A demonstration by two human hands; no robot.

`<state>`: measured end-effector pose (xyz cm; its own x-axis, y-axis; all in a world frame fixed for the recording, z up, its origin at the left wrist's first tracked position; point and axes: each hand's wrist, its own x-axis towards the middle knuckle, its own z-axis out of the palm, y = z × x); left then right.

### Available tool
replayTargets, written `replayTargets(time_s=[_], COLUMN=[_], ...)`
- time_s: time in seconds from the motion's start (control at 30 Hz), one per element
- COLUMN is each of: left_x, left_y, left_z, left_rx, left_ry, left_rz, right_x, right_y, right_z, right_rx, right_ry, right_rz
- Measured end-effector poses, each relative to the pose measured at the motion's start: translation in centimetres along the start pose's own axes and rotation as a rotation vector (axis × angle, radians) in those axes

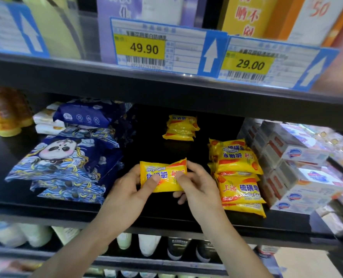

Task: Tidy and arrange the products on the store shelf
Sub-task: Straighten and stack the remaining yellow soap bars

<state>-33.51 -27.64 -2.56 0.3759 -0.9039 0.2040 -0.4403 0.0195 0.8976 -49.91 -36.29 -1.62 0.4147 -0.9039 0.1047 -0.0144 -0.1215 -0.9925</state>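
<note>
A yellow sulfur soap packet (162,174) is held upside down just above the black shelf (162,211), in the gap at its middle. My left hand (130,189) grips its left end with the thumb on its face. My right hand (198,183) pinches its right end. To the right stands a stack of the same yellow soap packets (236,175). A smaller pile of yellow soap packets (180,128) lies further back on the shelf.
Blue panda-print packs (66,163) lie heaped at the left, white soap boxes (295,167) are stacked at the right. Orange bottles (4,113) stand far left. The upper shelf edge carries price tags (156,47). White bottles (146,243) fill the shelf below.
</note>
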Motion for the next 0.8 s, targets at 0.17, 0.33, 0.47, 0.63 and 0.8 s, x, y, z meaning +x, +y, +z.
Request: replayTargets(time_s=[0.17,0.33,0.47,0.63,0.8], left_x=[0.0,-0.2,-0.1,-0.1,-0.2], left_y=[0.0,-0.4,-1.0,-1.2,-1.0], left_z=[0.0,-0.3,-0.3,0.1,0.1], left_rx=[-0.039,-0.071,0.064,0.175,0.28], left_ry=[0.023,0.041,0.039,0.053,0.13], left_rz=[-0.004,0.128,0.245,0.33,0.352], right_x=[0.2,0.3,0.3,0.2,0.0], right_y=[0.0,0.2,0.2,0.4,0.4], right_z=[-0.6,-0.7,-0.8,-0.7,-0.6], right_rx=[0.203,0.237,0.255,0.2,0.155], right_ry=[0.061,0.086,0.079,0.056,0.042], right_rz=[0.072,0.069,0.074,0.054,0.031])
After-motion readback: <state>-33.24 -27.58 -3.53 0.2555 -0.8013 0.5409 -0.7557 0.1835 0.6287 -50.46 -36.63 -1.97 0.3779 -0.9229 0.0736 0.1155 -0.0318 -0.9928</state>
